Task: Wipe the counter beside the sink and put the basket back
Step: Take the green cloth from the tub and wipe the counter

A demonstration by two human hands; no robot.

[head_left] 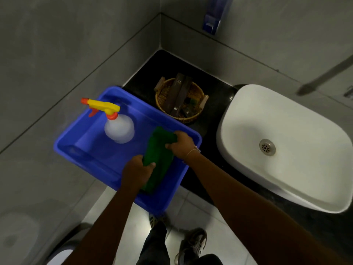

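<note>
A green cloth (158,153) lies stretched in a blue plastic tub (80,148). My left hand (136,170) grips the cloth's near end. Its far end is held by my right hand (181,145). A round wicker basket (180,101) with dark packets inside stands on the black counter (215,87), in the corner between the tub and the white sink (277,146). The tub overlaps the counter's left edge.
A clear spray bottle (118,127) with a yellow and orange trigger stands in the tub. Grey walls close the corner at the back and left. A blue dispenser (212,22) hangs on the wall above. My feet stand on the tiled floor (118,199) below.
</note>
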